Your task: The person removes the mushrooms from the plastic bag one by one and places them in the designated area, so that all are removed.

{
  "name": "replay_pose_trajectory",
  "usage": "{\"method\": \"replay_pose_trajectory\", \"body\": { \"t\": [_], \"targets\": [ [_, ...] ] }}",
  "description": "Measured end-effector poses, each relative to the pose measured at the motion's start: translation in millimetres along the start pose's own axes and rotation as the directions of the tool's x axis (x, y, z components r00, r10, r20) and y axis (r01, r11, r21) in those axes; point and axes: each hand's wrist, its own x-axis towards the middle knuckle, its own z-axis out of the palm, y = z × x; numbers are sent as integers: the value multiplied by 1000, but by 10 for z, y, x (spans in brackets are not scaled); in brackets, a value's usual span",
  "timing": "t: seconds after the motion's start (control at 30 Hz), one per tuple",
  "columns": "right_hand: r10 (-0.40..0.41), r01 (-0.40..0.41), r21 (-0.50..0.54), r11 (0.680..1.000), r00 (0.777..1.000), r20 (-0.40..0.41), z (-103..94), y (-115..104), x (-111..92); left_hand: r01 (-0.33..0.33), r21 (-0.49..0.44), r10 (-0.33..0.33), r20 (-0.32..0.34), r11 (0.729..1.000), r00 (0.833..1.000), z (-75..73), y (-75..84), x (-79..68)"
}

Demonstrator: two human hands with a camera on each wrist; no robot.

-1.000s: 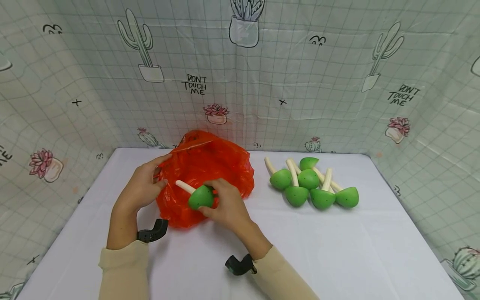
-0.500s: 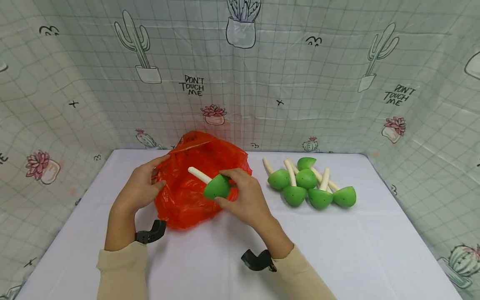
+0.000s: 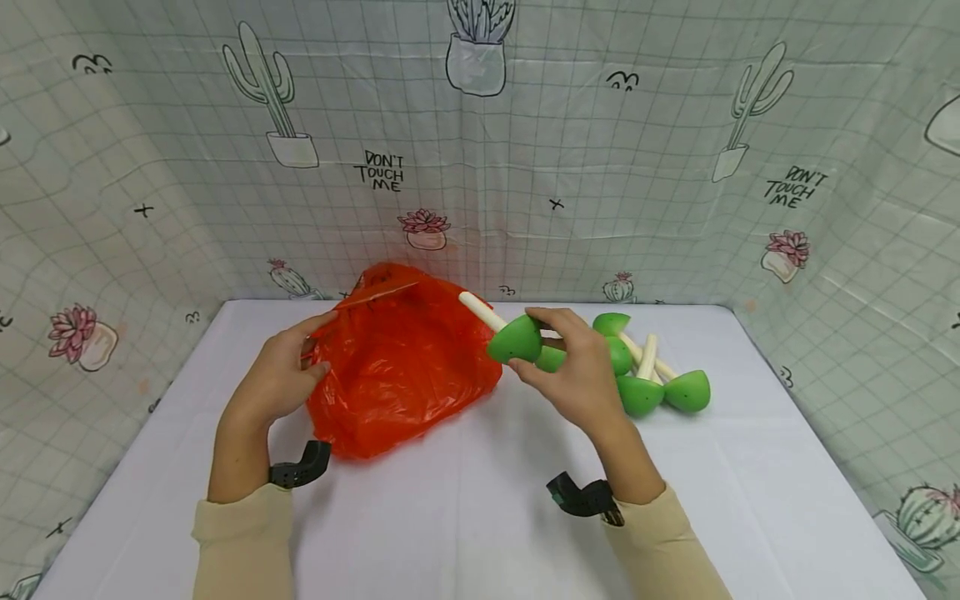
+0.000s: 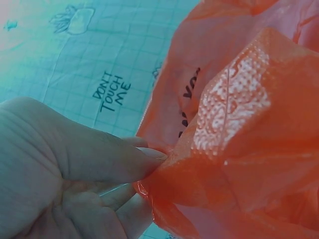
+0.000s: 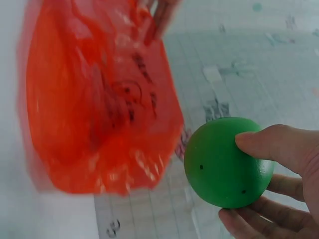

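A crinkled red plastic bag (image 3: 397,375) lies with its mouth spread on the table. My left hand (image 3: 281,375) pinches the bag's left edge; in the left wrist view the thumb presses the thin plastic against the fingers. Held by its cap in my right hand (image 3: 583,375) is a toy mushroom (image 3: 516,340) with a green, dark-dotted cap and a pale stem. It is raised near the bag's right edge, stem pointing up and left. In the right wrist view only its round cap (image 5: 224,164) shows, between thumb and fingers.
Several more green toy mushrooms (image 3: 639,397) lie grouped on the table's right side, partly hidden behind my right hand. A white cloth covers the table (image 3: 450,517). Hanging cloth with cactus prints (image 3: 525,167) stands behind and on both sides.
My right hand has lifted the mushroom from over the bag and carried it right, toward the group of mushrooms. My left hand keeps its place at the bag's edge.
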Motion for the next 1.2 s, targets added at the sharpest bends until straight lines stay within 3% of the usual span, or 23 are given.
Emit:
{"method": "replay_pose_trajectory", "body": {
  "t": [0.27, 0.6, 0.77, 0.97, 1.2],
  "targets": [
    [51, -58, -84, 995, 995, -84, -297, 221, -12, -12, -3, 12, 9, 1000, 1000, 17, -15, 16],
    [80, -98, -87, 991, 978, -193, -609, 407, -53, 11, 1, -11, 11, 1000, 1000, 42, -17, 26],
    [124, -142, -64, 988, 967, -223, -746, 464, -52, -7, 7, 7, 9, 1000, 1000, 28, -34, 14],
    [233, -262, -78, 962, 936, -265, -952, 565, -78, -12, 5, 12, 3, 1000, 1000, 30, -33, 1],
    [330, -383, -129, 915, 892, -309, -1150, 836, -149, -17, 6, 17, 1, 1000, 1000, 33, -12, 7]
  ]
}}
